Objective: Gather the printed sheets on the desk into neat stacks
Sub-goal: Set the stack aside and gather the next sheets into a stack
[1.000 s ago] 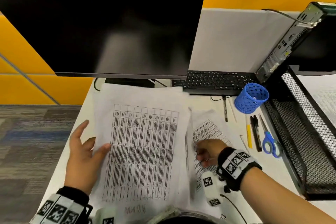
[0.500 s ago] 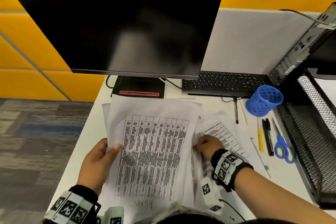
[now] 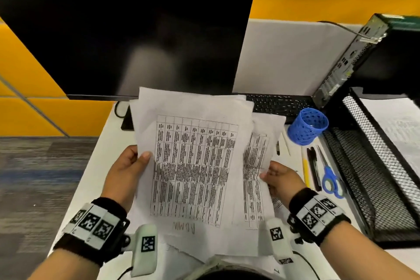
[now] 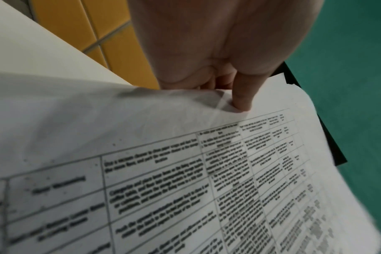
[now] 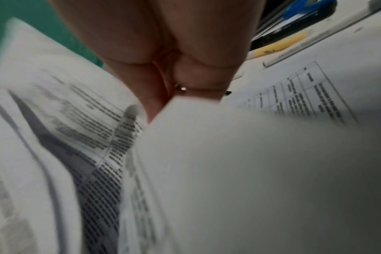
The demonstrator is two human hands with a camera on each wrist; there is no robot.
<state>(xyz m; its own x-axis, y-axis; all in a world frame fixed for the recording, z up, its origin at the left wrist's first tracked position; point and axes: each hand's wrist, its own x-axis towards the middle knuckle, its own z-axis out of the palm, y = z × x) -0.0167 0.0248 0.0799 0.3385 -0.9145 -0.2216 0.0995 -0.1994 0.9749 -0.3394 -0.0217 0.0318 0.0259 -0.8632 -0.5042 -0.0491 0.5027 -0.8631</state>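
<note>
The printed sheets (image 3: 195,166), flat on the desk (image 3: 95,166) a second ago, are now lifted before the monitor (image 3: 127,41). The left hand (image 3: 123,170) pinches their left edge, the right hand (image 3: 283,180) the right-side sheets; squaring up likely follows.

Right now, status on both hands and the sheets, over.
Left hand grips top sheets at left edge, thumb on top. Right hand pinches offset sheet. Bundle lifted, edges uneven. More paper on desk underneath; nothing blocking.
</note>
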